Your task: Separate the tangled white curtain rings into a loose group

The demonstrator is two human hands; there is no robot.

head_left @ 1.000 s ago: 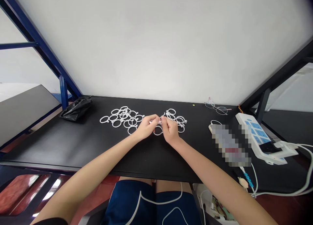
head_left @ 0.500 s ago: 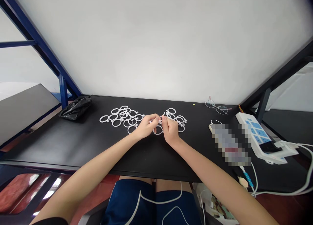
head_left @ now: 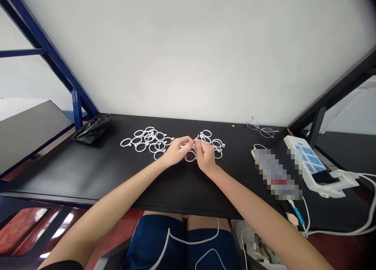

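Note:
My left hand (head_left: pixel 178 150) and my right hand (head_left: pixel 206 156) meet over the middle of the black table, fingertips almost touching. Both are closed in a pinch around a white curtain ring (head_left: pixel 182 145), mostly covered by the fingers. Just below them, another white ring (head_left: pixel 190 161) lies on the table between the two wrists. Left of my left hand is a loose heap of several white rings (head_left: pixel 149 137), each with a small eyelet. Close beyond my right hand lies a smaller group of similar rings (head_left: pixel 216 141), partly hidden by that hand.
A black plastic bag (head_left: pixel 92 130) lies at the back left. Eyeglasses (head_left: pixel 260 129) rest near the wall at the right. A blurred phone (head_left: pixel 276 176) and a white power strip (head_left: pixel 313 164) with cables occupy the right side. The table's front edge runs above my lap.
My left thumb has shifted slightly towards my right fingertips. Both hands stay in the same spot, and the rings on the table lie as before.

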